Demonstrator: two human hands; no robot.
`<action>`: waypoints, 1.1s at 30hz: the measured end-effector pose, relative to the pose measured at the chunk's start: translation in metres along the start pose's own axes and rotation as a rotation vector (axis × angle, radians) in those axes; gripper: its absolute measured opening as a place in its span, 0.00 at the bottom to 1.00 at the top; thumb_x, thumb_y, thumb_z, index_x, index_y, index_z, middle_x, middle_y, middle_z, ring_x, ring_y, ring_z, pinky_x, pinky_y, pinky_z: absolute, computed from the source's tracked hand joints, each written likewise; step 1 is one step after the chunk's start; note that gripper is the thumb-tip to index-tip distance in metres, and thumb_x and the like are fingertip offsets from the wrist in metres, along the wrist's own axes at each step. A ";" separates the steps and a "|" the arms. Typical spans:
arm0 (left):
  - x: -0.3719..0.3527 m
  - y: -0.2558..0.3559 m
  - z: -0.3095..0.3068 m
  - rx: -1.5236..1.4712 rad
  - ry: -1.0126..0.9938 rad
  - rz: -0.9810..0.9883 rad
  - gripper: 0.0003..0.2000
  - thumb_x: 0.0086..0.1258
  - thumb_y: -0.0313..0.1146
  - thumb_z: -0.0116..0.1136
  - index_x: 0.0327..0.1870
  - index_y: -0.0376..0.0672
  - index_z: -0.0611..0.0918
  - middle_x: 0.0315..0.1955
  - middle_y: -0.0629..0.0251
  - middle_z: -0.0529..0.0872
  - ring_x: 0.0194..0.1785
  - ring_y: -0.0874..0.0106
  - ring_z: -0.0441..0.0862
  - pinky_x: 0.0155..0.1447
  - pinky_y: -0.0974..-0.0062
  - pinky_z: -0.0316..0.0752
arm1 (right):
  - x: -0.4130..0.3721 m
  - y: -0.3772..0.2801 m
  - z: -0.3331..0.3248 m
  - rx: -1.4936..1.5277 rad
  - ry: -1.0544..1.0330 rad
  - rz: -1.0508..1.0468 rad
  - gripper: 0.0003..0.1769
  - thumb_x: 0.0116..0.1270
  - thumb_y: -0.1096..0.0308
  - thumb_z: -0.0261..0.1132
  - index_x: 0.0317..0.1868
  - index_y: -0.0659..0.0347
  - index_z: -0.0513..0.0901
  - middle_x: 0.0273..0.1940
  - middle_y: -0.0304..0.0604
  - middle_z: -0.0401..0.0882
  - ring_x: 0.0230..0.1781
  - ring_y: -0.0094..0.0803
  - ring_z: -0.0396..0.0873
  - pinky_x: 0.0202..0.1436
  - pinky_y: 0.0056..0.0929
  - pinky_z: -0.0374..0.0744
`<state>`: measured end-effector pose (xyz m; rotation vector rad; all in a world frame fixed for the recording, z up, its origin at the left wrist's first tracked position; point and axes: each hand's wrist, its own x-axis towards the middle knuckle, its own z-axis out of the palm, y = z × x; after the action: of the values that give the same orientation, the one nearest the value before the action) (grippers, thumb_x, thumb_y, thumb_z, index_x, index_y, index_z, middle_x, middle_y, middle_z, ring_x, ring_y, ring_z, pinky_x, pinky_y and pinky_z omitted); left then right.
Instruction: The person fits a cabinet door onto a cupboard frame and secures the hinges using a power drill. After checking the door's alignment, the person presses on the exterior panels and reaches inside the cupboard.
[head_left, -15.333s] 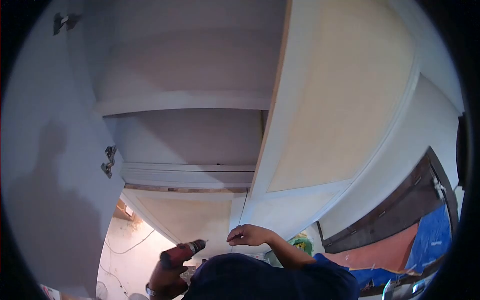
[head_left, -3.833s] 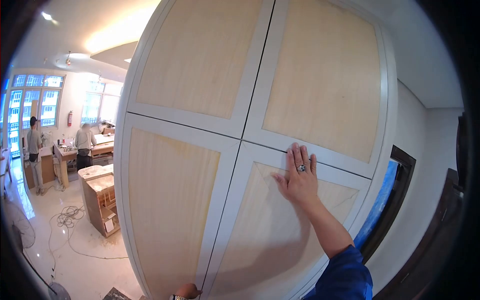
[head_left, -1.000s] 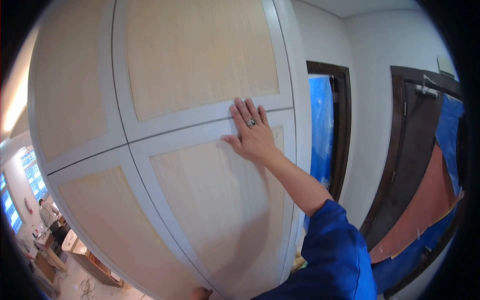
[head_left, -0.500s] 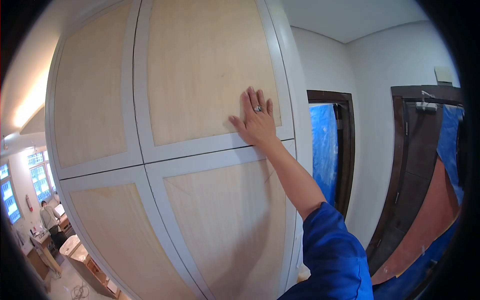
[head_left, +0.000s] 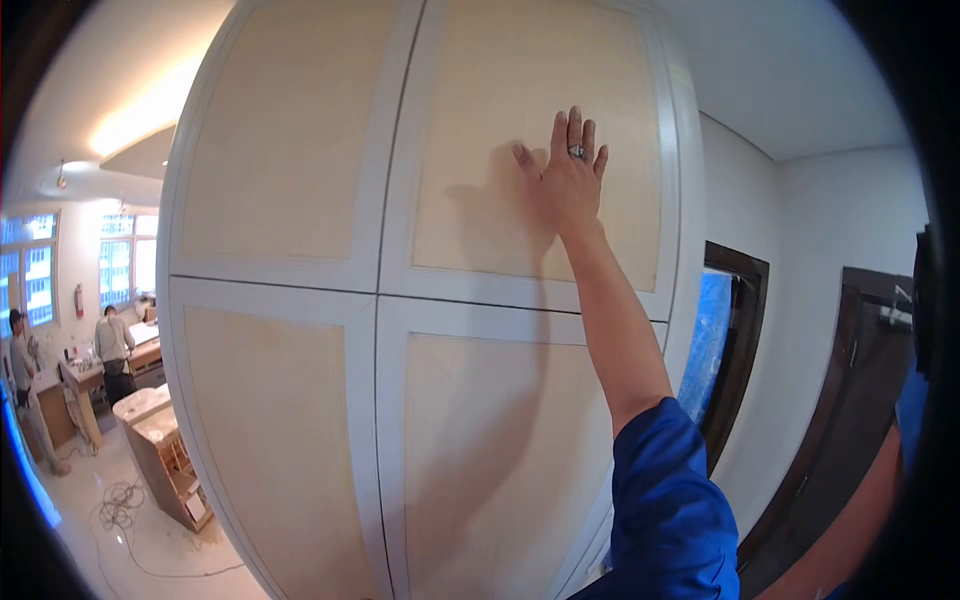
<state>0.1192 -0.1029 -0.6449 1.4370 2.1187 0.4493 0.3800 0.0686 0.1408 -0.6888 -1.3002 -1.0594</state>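
My right hand (head_left: 573,185) is raised in front of the upper right panel (head_left: 490,80) of a tall cabinet. Its fingers are spread, a ring sits on one of them, and nothing is held. The hand's shadow falls to the left, apart from the fingers, so the palm seems off the surface; contact is hard to judge. Pale wood-coloured panels in light grey frames make up the cabinet doors, with a dark gap (head_left: 377,350) between them. The lower right panel (head_left: 480,430) carries the arm's shadow. My left hand is out of view.
At the left, a worker (head_left: 113,345) stands by benches, and another person (head_left: 20,350) is at the edge. A wooden unit (head_left: 165,455) and a coiled cable (head_left: 120,505) are on the floor. Dark door frames (head_left: 745,350) and blue plastic sheeting (head_left: 706,320) are at the right.
My right hand has moved up the upper right panel and its shadow has separated from it. The view has shifted, showing more of the room at the left.
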 end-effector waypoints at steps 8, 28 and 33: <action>-0.078 0.025 -0.081 -0.105 0.147 0.005 0.21 0.64 0.47 0.59 0.45 0.35 0.84 0.45 0.44 0.85 0.52 0.48 0.81 0.55 0.55 0.75 | 0.009 -0.056 0.037 -0.090 -0.116 0.019 0.43 0.72 0.39 0.45 0.73 0.66 0.55 0.76 0.54 0.48 0.77 0.55 0.42 0.76 0.58 0.43; -0.064 -0.008 -0.078 -0.202 0.168 -0.032 0.23 0.58 0.54 0.64 0.39 0.41 0.87 0.40 0.51 0.87 0.47 0.54 0.84 0.52 0.60 0.78 | 0.015 -0.142 0.063 -0.088 -0.161 -0.105 0.42 0.73 0.39 0.42 0.75 0.62 0.54 0.77 0.46 0.46 0.77 0.56 0.39 0.75 0.63 0.38; -0.052 -0.011 -0.076 -0.170 0.134 -0.023 0.22 0.58 0.54 0.64 0.36 0.41 0.87 0.40 0.50 0.87 0.47 0.52 0.83 0.52 0.58 0.78 | 0.011 -0.155 0.067 -0.069 -0.168 -0.165 0.38 0.73 0.38 0.42 0.75 0.52 0.57 0.77 0.47 0.48 0.77 0.56 0.40 0.74 0.64 0.39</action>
<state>0.0809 -0.1536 -0.5775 1.3179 2.1402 0.7161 0.2110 0.0644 0.1409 -0.7451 -1.4907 -1.2048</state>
